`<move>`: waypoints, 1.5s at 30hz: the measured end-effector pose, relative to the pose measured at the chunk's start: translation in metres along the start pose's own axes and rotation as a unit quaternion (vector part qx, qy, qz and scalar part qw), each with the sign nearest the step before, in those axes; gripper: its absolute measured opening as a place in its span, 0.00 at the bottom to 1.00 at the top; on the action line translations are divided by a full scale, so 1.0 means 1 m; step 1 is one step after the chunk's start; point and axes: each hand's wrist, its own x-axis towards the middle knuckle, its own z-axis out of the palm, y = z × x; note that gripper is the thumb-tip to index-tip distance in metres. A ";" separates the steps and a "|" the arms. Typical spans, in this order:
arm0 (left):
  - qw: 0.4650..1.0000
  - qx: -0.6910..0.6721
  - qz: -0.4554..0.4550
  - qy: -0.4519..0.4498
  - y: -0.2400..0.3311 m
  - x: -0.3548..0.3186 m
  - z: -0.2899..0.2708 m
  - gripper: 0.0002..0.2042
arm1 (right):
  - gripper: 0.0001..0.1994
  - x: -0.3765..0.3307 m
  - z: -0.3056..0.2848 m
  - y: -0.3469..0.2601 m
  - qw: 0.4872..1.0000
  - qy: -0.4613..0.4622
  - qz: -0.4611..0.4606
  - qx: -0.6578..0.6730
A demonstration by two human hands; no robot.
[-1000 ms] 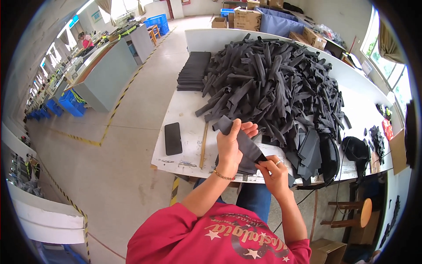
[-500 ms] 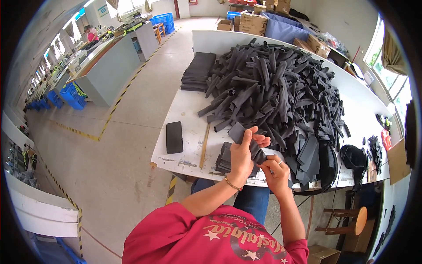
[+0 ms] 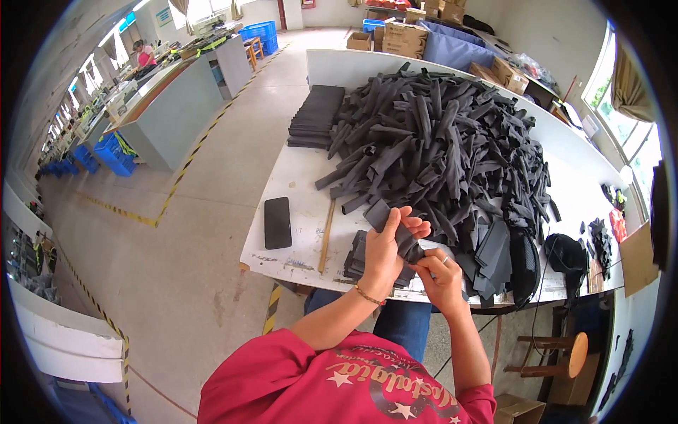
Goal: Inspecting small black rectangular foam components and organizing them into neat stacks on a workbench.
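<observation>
Bright workshop around a white worktop (image 3: 302, 182); pale floor (image 3: 191, 247) marked with yellow-and-black tape (image 3: 185, 173). Farther back, at left, one person in pink (image 3: 144, 58) beside a long row of tables. Blue crates (image 3: 260, 39) and cardboard boxes (image 3: 405, 40) toward the far wall.

Holds one black fabric strip (image 3: 409, 246) over the near side of the worktop, slanting between both hands. With left hand (image 3: 383, 249), clasps the strip under the thumb, upper end projecting beyond. With right hand (image 3: 439, 278), pinches the lower end; wears a ring there. Buckled near the right hand.

Just left of the left hand, on the worktop: low stack of flat dark pieces (image 3: 357, 253). Farther left: narrow wooden stick (image 3: 327, 237), then black phone (image 3: 277, 222). Beyond the hands: large tangled heap of black strips (image 3: 438, 141), with neat layered stack (image 3: 315, 116) at its left. To the right: fanned flat dark pieces (image 3: 492, 253). Below the worktop, at right: round-seated wooden stool (image 3: 578, 355).
</observation>
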 end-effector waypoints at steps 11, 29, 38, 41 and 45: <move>0.997 0.072 0.027 -0.024 0.020 0.013 0.005 0.17 | 0.08 -0.004 0.001 -0.003 0.999 0.027 0.031 0.009; 0.997 0.024 0.069 -0.039 0.038 0.014 0.023 0.22 | 0.09 -0.004 -0.001 -0.005 0.995 0.077 0.063 0.008; 0.993 0.071 0.032 -0.090 0.020 0.012 0.015 0.15 | 0.09 -0.006 0.001 0.000 0.997 0.076 0.027 0.001; 0.993 0.071 0.035 -0.089 0.018 0.013 0.012 0.16 | 0.09 -0.005 -0.001 0.000 0.998 0.068 0.016 -0.006; 0.994 0.067 0.036 -0.081 0.017 0.013 0.010 0.15 | 0.10 -0.003 0.001 0.000 0.998 0.066 0.009 -0.011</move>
